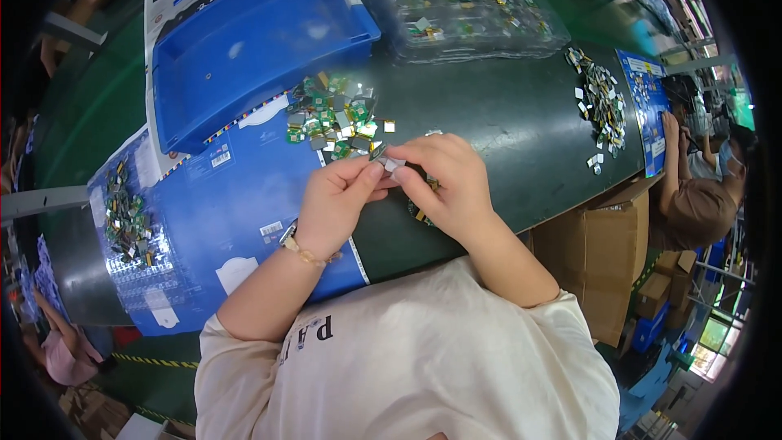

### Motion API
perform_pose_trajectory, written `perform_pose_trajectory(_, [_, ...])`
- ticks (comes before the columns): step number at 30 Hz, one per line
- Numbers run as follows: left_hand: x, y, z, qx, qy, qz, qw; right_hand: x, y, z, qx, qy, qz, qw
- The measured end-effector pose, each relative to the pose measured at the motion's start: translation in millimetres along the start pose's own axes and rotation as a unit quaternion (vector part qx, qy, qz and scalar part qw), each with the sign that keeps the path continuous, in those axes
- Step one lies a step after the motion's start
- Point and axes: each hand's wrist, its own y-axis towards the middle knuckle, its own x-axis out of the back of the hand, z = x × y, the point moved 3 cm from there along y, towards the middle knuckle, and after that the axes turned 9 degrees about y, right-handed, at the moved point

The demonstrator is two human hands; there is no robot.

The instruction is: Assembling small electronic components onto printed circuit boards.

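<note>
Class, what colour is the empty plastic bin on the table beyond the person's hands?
Blue: the plastic bin shows plainly in the head view.

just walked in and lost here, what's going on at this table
A person at a dark green table pinches a small silvery piece between the fingertips of the left hand and right hand. Just beyond the hands lies a pile of small green circuit boards beside a blue plastic bin. More small parts are heaped at the right, and clear trays of boards sit farther back.

Blue bin, green-and-silver chips, dark green table.
</note>
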Motion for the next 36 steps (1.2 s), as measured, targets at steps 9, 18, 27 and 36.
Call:
perform_pose_trajectory(9, [0,-1,8,0.015,-0.046,-0.028,0.998,-2,-4,2,-0.003,0.02,-0.008,1.0])
perform_pose_trajectory(18, [3,3,3,0.014,0.0,-0.016,1.0,5,-4,-2,-0.084,0.041,-0.011,0.996])
perform_pose_trajectory(27, [5,-5,-2,-0.041,0.007,-0.076,0.996,-6,-12,-19,-0.275,0.287,-0.072,0.915])
perform_pose_trajectory(36, [0,-3,3,-0.043,-0.058,-0.054,0.996,-9,-2,-9,-0.047,0.064,-0.054,0.995])
